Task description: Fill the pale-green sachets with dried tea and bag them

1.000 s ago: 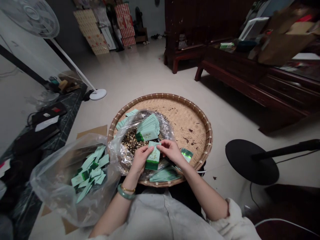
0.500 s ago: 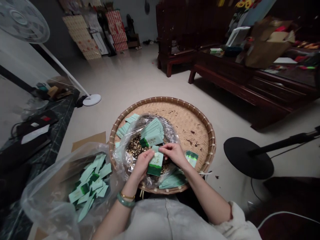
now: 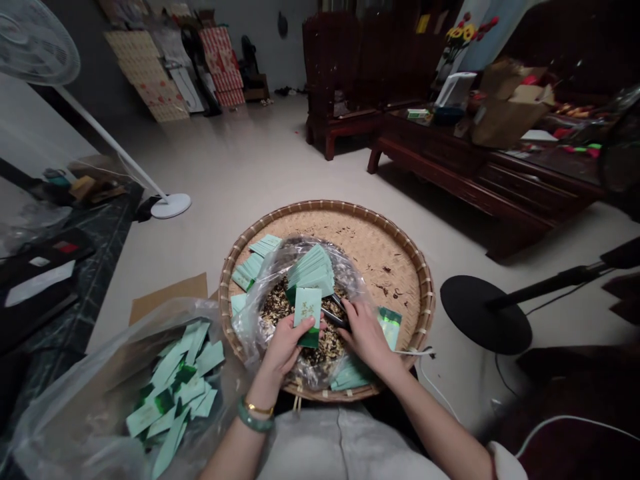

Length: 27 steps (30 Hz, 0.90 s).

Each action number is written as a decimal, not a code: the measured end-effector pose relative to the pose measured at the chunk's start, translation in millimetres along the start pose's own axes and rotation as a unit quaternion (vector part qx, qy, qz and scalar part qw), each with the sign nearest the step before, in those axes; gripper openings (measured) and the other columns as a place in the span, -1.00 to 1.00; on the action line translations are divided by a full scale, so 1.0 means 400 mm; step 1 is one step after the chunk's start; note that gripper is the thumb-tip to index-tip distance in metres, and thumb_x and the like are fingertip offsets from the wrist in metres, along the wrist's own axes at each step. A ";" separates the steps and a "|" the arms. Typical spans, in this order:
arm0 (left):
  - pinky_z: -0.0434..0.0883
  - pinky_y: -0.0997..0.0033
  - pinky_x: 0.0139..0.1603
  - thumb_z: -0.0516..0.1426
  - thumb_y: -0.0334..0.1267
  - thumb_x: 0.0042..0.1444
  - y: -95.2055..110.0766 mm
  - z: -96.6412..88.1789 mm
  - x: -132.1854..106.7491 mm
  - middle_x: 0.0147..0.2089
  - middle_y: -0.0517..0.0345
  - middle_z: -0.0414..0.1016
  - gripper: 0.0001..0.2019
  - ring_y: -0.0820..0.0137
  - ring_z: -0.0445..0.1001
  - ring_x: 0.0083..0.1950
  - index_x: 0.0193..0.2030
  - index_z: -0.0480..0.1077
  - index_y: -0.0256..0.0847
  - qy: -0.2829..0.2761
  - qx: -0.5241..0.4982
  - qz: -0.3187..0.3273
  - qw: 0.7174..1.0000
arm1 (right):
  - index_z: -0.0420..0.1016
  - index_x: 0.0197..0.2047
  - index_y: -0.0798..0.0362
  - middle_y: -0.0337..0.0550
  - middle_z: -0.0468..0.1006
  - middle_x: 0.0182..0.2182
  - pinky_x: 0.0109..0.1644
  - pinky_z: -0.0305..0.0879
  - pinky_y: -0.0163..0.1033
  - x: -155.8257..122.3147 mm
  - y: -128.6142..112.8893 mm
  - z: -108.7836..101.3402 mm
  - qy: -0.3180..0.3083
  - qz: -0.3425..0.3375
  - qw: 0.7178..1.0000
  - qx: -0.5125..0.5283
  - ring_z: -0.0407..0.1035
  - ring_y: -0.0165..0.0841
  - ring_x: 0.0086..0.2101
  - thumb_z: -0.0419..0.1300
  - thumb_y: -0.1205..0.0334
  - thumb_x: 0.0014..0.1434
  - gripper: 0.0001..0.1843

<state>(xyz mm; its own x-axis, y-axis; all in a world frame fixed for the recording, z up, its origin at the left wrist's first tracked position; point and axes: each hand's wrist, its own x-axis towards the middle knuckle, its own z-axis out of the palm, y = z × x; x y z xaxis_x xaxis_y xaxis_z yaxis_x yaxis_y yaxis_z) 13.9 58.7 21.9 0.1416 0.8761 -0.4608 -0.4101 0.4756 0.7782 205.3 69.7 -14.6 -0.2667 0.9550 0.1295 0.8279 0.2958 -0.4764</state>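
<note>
Rough woven bamboo tray (image 3: 391, 267), glossy plastic bag (image 3: 257, 317)

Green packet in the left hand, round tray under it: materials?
The green packet looks like printed paper or thin card: matte, crisp straight edges, though a coating can't be ruled out. The round tray looks like woven bamboo: matte, natural strips in a plaited pattern, with a bound rim.

A wide round tray of pale woven bamboo (image 3: 385, 250) sits on the pale polished floor (image 3: 240, 167) beside a flat brown cardboard sheet (image 3: 167, 297); on its weave lie a crumpled clear plastic bag (image 3: 357, 283), flat pale green paper cards (image 3: 265, 245), a shiny green-edged card (image 3: 390, 327) and scattered dark crumbs (image 3: 383, 289)
</note>
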 end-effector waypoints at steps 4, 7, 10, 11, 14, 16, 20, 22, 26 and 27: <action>0.46 0.47 -0.35 0.36 -0.19 -0.16 0.008 -0.013 -0.005 -0.26 -0.12 0.60 -0.60 0.32 0.57 -0.31 -0.20 0.50 -0.41 -0.012 -0.001 0.000 1.000 | 0.28 0.17 0.17 0.15 0.41 -0.05 0.01 0.26 0.02 0.016 0.004 0.021 -0.023 0.029 0.999 -0.024 0.28 -0.04 -0.04 0.23 0.30 0.03 -0.40; 0.46 0.45 -0.33 0.36 -0.18 -0.17 0.019 -0.030 -0.013 -0.27 -0.12 0.60 -0.59 0.30 0.57 -0.30 -0.20 0.51 -0.42 -0.018 0.014 -0.001 1.000 | 0.36 0.09 0.14 0.10 0.46 -0.06 0.02 0.27 -0.02 0.024 0.030 0.002 -0.042 0.043 0.997 0.055 0.33 -0.08 -0.05 0.24 0.28 -0.01 -0.45; 0.46 0.43 -0.28 0.38 -0.16 -0.20 0.030 -0.045 -0.017 -0.30 -0.11 0.60 -0.58 0.31 0.57 -0.31 -0.22 0.51 -0.42 -0.020 0.028 -0.006 0.999 | 0.39 0.07 0.13 0.04 0.51 -0.08 0.01 0.29 -0.03 0.018 0.060 -0.046 -0.047 0.069 0.981 0.173 0.40 -0.12 -0.10 0.24 0.21 0.02 -0.48; 0.46 0.42 -0.26 0.38 -0.16 -0.21 0.032 -0.048 -0.018 -0.30 -0.11 0.60 -0.58 0.30 0.57 -0.30 -0.24 0.51 -0.42 -0.020 0.031 -0.008 0.999 | 0.39 0.07 0.13 0.03 0.52 -0.09 0.01 0.30 -0.03 0.014 0.065 -0.065 -0.047 0.082 0.975 0.201 0.40 -0.12 -0.11 0.23 0.17 0.03 -0.48; 0.46 0.40 -0.24 0.39 -0.14 -0.25 0.038 -0.050 -0.019 -0.31 -0.10 0.60 -0.57 0.30 0.56 -0.30 -0.28 0.51 -0.42 -0.025 0.041 -0.014 0.999 | 0.37 0.10 0.12 0.00 0.52 -0.11 -0.06 0.34 -0.09 0.009 0.057 -0.117 -0.043 0.101 0.957 0.268 0.42 -0.17 -0.16 0.23 0.06 0.05 -0.44; 0.45 0.40 -0.25 0.39 -0.12 -0.25 0.039 -0.048 -0.020 -0.33 -0.10 0.60 -0.57 0.30 0.56 -0.31 -0.28 0.51 -0.42 -0.028 0.051 -0.017 0.998 | 0.34 0.11 0.10 -0.06 0.53 -0.20 -0.21 0.37 -0.17 0.010 0.035 -0.137 -0.061 0.100 0.945 0.304 0.43 -0.25 -0.29 0.20 0.02 0.09 -0.44; 0.43 0.40 -0.28 0.38 -0.11 -0.25 0.036 -0.050 -0.022 -0.32 -0.09 0.60 -0.56 0.28 0.56 -0.32 -0.28 0.50 -0.41 -0.041 0.076 -0.012 0.996 | 0.29 0.13 0.08 -0.16 0.50 -0.34 -0.46 0.26 -0.31 0.021 -0.019 -0.144 -0.147 0.080 0.917 0.361 0.31 -0.42 -0.52 0.10 -0.04 0.18 -0.46; 0.43 0.38 -0.27 0.38 -0.11 -0.23 0.031 -0.055 -0.022 -0.33 -0.08 0.60 -0.57 0.27 0.56 -0.32 -0.27 0.50 -0.41 -0.048 0.092 -0.012 0.995 | 0.30 0.14 0.09 -0.16 0.51 -0.34 -0.48 0.23 -0.32 0.030 -0.041 -0.144 -0.175 0.069 0.913 0.362 0.29 -0.43 -0.54 0.09 -0.05 0.18 -0.46; 0.42 0.37 -0.26 0.36 -0.11 -0.21 0.026 -0.063 -0.025 -0.39 -0.02 0.60 -0.60 0.27 0.57 -0.33 -0.28 0.49 -0.38 -0.064 0.122 -0.025 0.990 | 0.41 0.07 0.09 -0.11 0.56 -0.23 -0.34 0.29 -0.30 0.054 -0.071 -0.153 -0.176 0.015 0.931 0.321 0.38 -0.34 -0.36 0.12 -0.02 0.18 -0.51; 0.42 0.38 -0.27 0.36 -0.11 -0.20 0.026 -0.063 -0.026 -0.39 -0.02 0.61 -0.60 0.27 0.56 -0.34 -0.28 0.49 -0.38 -0.070 0.127 -0.027 0.989 | 0.44 0.05 0.09 -0.11 0.56 -0.20 -0.30 0.30 -0.29 0.060 -0.075 -0.157 -0.174 0.001 0.934 0.312 0.39 -0.32 -0.33 0.12 -0.01 0.18 -0.54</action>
<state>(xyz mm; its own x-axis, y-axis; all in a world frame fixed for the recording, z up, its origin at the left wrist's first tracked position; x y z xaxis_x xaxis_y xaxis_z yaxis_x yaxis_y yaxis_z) -14.8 52.4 24.0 0.2873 0.8432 -0.4544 -0.1617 0.5103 0.8446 204.9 84.9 57.4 -0.5000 0.8589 -0.1111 0.4082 0.1206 -0.9049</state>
